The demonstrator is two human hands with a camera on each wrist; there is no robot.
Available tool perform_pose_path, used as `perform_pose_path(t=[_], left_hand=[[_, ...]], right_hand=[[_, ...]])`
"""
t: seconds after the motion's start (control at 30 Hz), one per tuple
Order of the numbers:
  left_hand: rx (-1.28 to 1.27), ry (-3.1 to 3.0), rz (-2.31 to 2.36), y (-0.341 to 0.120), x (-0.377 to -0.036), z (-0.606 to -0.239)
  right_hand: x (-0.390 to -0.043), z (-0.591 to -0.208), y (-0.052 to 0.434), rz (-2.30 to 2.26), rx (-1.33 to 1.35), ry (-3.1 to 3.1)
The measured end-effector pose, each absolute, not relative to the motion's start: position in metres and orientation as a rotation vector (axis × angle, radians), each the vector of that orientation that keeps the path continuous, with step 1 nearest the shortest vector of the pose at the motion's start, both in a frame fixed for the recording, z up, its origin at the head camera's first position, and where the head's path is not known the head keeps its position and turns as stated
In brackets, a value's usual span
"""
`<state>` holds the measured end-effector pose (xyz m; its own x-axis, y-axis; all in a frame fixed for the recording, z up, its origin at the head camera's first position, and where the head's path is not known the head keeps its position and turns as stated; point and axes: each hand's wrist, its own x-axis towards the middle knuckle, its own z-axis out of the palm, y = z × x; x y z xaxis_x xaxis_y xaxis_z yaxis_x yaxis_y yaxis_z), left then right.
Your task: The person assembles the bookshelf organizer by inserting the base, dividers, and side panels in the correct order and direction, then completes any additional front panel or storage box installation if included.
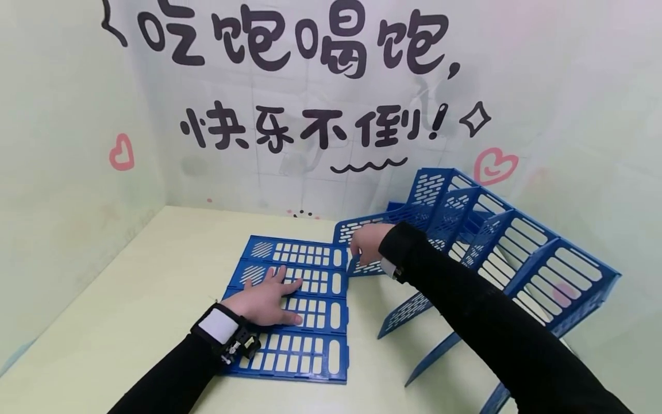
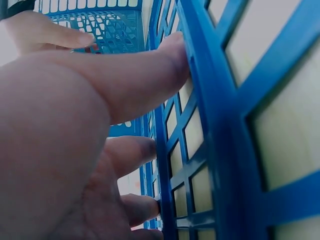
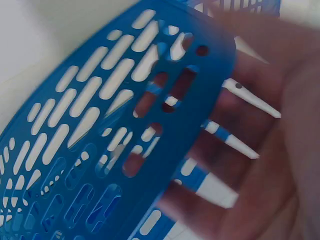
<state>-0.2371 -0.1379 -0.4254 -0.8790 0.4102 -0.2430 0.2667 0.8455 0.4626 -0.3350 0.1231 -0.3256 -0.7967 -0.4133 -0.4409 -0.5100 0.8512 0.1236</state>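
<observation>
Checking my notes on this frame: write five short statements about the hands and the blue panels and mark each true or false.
1. The left hand lies flat on the flat panel. True.
2. The right hand holds a red divider. False: the divider it grips is blue.
3. The rack stands at the right of the table. True.
4. The flat panel stands upright against the wall. False: it lies flat on the table.
5. Both hands rest on the flat panel. False: only the left does; the right is at the divider beside the rack.
</observation>
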Motion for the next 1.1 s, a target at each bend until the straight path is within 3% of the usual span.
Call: perform_pose_path(t=[0.17, 0.53, 1.1], left_hand=[[0.5, 2.68, 0.616, -0.138, -0.234, -0.432], [0.506, 2.696, 0.605, -0.137, -0.235, -0.428], [0.509, 2.704, 0.568, -0.136, -0.236, -0.427]], right_hand=[[-0.327, -0.329, 0.121, 0.387, -0.781, 2.676], [-0.333, -0.329, 0.113, 0.349, -0.615, 2.764], [-0.33, -0.333, 0.107, 0.315, -0.652, 2.803]])
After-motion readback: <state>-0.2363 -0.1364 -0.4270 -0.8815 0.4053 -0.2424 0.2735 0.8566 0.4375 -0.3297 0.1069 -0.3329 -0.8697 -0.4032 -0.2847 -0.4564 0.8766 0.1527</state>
